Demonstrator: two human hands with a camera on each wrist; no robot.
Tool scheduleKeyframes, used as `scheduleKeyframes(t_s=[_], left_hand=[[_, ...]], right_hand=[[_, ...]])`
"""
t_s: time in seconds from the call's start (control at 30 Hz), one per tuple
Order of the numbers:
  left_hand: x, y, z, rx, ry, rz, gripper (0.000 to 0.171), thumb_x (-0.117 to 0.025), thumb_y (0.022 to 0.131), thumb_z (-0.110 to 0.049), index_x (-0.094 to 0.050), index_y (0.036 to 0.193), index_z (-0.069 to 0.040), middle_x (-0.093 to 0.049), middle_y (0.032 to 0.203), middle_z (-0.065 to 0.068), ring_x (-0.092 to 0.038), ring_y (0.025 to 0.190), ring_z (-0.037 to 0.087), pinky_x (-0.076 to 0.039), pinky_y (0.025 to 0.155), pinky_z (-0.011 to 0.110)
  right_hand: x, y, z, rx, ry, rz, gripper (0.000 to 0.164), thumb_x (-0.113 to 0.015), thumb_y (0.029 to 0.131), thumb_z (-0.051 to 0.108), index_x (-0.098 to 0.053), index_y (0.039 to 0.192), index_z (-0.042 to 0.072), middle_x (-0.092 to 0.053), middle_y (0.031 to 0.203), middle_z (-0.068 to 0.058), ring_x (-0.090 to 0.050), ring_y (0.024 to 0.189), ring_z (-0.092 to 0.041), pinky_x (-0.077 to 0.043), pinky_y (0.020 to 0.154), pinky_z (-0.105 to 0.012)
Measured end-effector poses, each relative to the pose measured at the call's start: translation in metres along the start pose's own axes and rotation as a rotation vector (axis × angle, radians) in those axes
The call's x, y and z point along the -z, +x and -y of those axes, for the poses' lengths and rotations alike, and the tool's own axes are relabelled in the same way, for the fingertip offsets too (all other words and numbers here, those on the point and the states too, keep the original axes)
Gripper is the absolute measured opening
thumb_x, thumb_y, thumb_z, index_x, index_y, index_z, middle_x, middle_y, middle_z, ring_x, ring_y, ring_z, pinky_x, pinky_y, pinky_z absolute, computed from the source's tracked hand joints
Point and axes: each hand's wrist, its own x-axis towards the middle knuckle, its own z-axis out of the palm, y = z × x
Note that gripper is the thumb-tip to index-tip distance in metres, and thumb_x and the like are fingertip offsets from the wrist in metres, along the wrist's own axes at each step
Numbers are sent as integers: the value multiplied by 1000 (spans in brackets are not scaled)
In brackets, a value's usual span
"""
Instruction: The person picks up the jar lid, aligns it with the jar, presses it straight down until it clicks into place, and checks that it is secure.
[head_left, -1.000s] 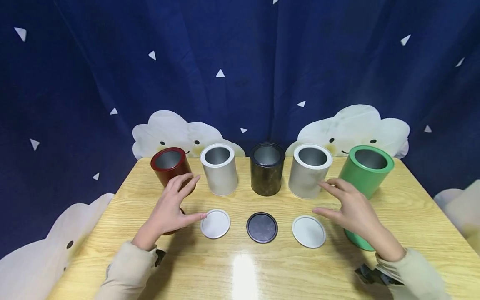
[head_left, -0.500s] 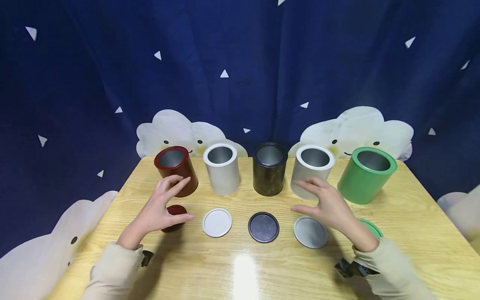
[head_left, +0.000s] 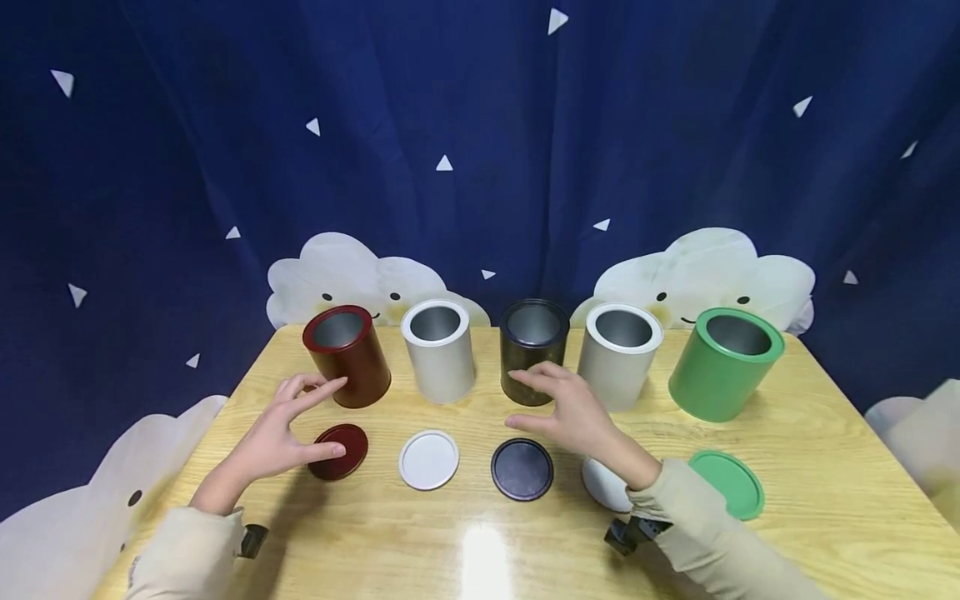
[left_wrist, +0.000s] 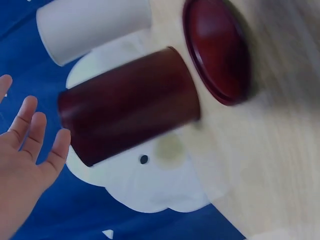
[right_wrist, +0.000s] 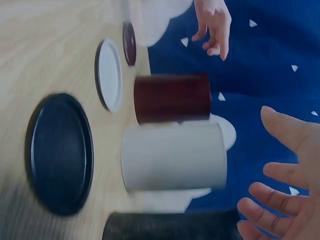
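Note:
My left hand (head_left: 279, 435), fingers and thumb spread apart, hovers beside the dark red lid (head_left: 351, 450) and in front of the dark red can (head_left: 362, 367). Nothing is in its grasp. My right hand (head_left: 576, 417) is likewise spread and holds nothing. In the head view it overlaps the front of the black can (head_left: 517, 354), above the black lid (head_left: 522, 471). The left wrist view has the red can (left_wrist: 132, 107) just beyond the fingers. In the right wrist view, the black can (right_wrist: 170, 227) shows at the bottom edge near the right fingers.
Two white cans (head_left: 442, 367) (head_left: 611, 371) and a green can (head_left: 716, 375) share the back row, all open-topped. In front lie a white lid (head_left: 429, 460), another white lid (head_left: 603, 487) partly behind my right forearm, and a green lid (head_left: 731, 483). A blue curtain (head_left: 480, 100) hangs behind the table (head_left: 397, 542).
My right hand has swept left from near the green can, past the right white can, to the black one. My left hand has moved left, uncovering more of the red can and lid.

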Motion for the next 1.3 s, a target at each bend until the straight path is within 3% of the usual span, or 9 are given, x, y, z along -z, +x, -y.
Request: scheduleKeyframes(t_s=[0.33,0.5,0.77,1.03,1.3], left_hand=[[6,-14,22,80,5,34,81,-85,59,-22,-50,132,-15,-46,113,5,-39,103,17,-35,79,39],[7,-17,30,97,1,48,80,-85,60,-21,-50,131,-11,-47,115,6,-39,104,15,-34,80,34],[6,-26,43,163,-54,115,76,-83,64,-18,-49,131,-5,-47,115,11,-39,102,6,-39,72,40],[1,-33,56,223,-128,156,73,-82,63,-12,-49,125,5,-47,113,17,-46,100,38,-40,69,43],[-1,-35,64,285,-146,181,67,-81,64,-14,-50,120,3,-46,119,17,-41,99,35,-35,70,42]], right_hand=[[-47,26,21,-41,61,111,57,-80,66,36,-65,113,6,-61,101,-4,-57,90,-18,-45,72,-30],[-67,34,26,-43,61,154,58,-79,66,38,-65,114,8,-60,102,-5,-57,89,-17,-45,72,-29],[-95,47,33,-68,82,224,59,-78,67,39,-64,116,9,-59,103,-5,-56,95,-18,-45,77,-30],[-120,61,44,-73,104,301,58,-79,67,37,-64,116,10,-58,105,-6,-52,98,-17,-41,81,-23],[-146,68,49,-88,67,384,58,-78,68,40,-64,116,11,-59,104,-4,-52,97,-14,-39,78,-18]])
